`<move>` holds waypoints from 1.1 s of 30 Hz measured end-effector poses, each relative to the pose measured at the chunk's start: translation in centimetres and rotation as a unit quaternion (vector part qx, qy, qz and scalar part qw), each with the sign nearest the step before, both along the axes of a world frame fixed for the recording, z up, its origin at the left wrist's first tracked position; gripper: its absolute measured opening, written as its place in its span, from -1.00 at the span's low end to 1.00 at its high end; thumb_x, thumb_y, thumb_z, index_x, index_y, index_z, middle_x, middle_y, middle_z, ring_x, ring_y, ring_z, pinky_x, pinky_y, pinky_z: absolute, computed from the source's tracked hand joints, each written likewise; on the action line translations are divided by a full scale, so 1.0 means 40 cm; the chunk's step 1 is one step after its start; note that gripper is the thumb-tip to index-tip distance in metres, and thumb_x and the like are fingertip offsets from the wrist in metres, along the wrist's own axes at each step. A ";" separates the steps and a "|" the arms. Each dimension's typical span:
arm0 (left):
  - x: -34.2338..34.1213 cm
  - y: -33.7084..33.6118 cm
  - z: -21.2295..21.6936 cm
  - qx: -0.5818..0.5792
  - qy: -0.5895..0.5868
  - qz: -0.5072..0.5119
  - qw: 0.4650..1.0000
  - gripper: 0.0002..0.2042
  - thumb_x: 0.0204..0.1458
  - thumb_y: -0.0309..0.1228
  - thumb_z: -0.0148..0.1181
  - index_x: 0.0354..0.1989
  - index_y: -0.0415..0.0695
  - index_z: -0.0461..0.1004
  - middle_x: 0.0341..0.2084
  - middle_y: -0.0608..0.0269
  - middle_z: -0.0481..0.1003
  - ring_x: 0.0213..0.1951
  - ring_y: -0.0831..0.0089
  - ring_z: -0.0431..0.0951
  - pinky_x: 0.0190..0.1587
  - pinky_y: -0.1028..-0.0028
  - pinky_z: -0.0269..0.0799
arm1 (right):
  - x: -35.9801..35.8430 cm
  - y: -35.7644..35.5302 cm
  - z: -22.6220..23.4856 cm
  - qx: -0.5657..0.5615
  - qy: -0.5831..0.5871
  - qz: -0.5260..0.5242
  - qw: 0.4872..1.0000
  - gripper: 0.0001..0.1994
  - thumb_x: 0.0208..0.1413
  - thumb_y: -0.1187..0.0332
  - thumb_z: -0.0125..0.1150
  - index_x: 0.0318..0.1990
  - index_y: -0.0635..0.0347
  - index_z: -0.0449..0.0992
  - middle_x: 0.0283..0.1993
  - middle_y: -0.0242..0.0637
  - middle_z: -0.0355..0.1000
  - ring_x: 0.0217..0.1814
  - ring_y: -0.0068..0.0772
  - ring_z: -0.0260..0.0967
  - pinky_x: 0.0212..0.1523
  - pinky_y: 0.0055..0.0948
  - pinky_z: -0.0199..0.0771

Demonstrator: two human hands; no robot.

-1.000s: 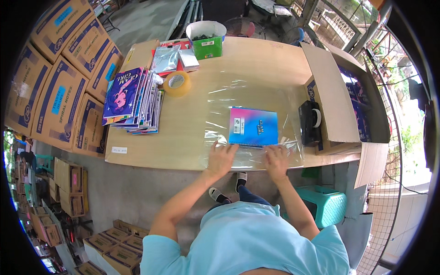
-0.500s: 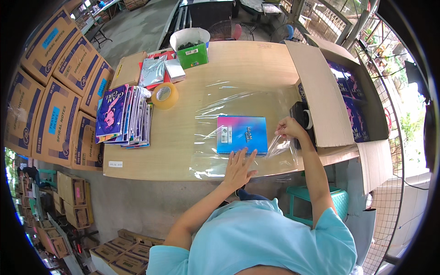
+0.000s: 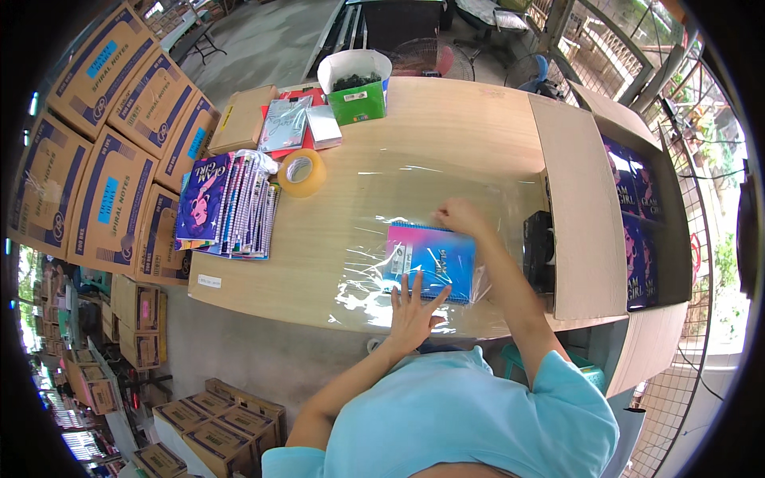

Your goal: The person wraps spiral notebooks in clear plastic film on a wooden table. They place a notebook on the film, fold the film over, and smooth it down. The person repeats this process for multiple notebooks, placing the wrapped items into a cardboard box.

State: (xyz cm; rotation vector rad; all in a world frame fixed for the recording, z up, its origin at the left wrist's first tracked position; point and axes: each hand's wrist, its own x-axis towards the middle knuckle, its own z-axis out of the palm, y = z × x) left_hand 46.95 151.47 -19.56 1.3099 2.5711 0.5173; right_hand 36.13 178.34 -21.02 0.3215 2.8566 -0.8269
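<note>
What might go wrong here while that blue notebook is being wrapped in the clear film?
The clear plastic sheet looks loose and wrinkled, so it may crease over the blue notebook. Only the left hand presses the notebook flat; the right hand pulling film at its far edge might shift it askew. The black tape dispenser close by could snag the film.

Tape roll (image 3: 301, 171), stacked notebooks (image 3: 227, 205), boxes (image 3: 103, 199)
</note>
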 end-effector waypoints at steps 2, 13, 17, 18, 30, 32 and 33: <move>0.001 0.006 0.006 0.007 -0.001 0.000 1.000 -0.23 -0.10 -0.09 0.35 0.34 0.49 0.12 0.34 -0.21 -0.07 0.35 -0.33 -0.09 0.24 -0.28 -0.04 | -0.045 -0.011 -0.054 -0.065 -0.081 0.045 0.994 -0.46 0.12 -0.14 0.07 -0.33 0.24 0.63 -0.32 -0.02 0.56 -0.25 0.00 0.52 -0.16 -0.13 0.48; 0.007 -0.013 0.010 0.021 -0.032 -0.017 0.999 -0.24 -0.05 -0.15 0.32 0.37 0.42 0.10 0.33 -0.35 -0.11 0.36 -0.34 -0.12 0.28 -0.17 -0.02 | -0.111 0.002 -0.064 0.009 0.051 -0.140 0.989 -0.69 0.07 0.10 0.17 -0.39 0.17 0.64 -0.17 -0.06 0.52 -0.08 0.00 0.43 -0.09 -0.11 0.44; 0.006 -0.017 -0.008 0.037 -0.019 -0.010 0.999 -0.25 -0.05 -0.15 0.32 0.36 0.44 0.12 0.33 -0.32 -0.08 0.36 -0.31 -0.09 0.27 -0.18 0.02 | -0.140 0.043 -0.125 0.227 0.300 -0.096 0.921 -0.84 -0.08 0.41 0.23 -0.28 0.05 0.60 -0.01 -0.23 0.43 0.10 -0.12 0.32 -0.06 -0.09 0.41; 0.005 -0.019 -0.010 0.041 -0.012 -0.012 0.999 -0.25 -0.06 -0.15 0.32 0.36 0.45 0.12 0.32 -0.31 -0.07 0.36 -0.31 -0.08 0.26 -0.18 0.03 | -0.141 0.056 -0.123 0.242 0.302 -0.044 0.921 -0.77 -0.10 0.47 0.22 -0.22 0.02 0.58 0.03 -0.25 0.40 0.14 -0.15 0.29 -0.05 -0.08 0.40; 0.003 -0.025 -0.014 0.075 0.007 -0.009 0.997 -0.21 -0.12 -0.18 0.37 0.34 0.48 0.14 0.31 -0.24 0.00 0.34 -0.28 -0.01 0.26 -0.15 0.05 | -0.121 0.050 -0.017 0.228 0.086 -0.017 0.970 -0.74 -0.15 0.35 0.32 -0.22 0.08 0.57 0.02 -0.21 0.40 0.03 -0.05 0.38 0.04 -0.05 0.35; 0.003 -0.015 -0.008 0.070 0.017 -0.025 0.997 -0.20 -0.13 -0.18 0.38 0.34 0.47 0.14 0.30 -0.24 0.01 0.33 -0.28 -0.01 0.26 -0.14 0.05 | -0.086 0.087 -0.083 0.238 0.232 0.019 0.943 -0.73 -0.16 0.33 0.34 -0.21 0.05 0.58 0.06 -0.18 0.38 0.03 -0.04 0.38 0.05 -0.02 0.34; 0.001 -0.017 -0.011 0.075 0.019 -0.025 0.997 -0.20 -0.14 -0.19 0.39 0.34 0.47 0.14 0.30 -0.24 0.02 0.33 -0.28 0.00 0.26 -0.14 0.04 | -0.088 0.084 -0.082 0.240 0.304 0.047 0.921 -0.73 -0.17 0.33 0.35 -0.21 0.04 0.59 0.08 -0.17 0.36 0.03 -0.03 0.38 0.05 0.00 0.34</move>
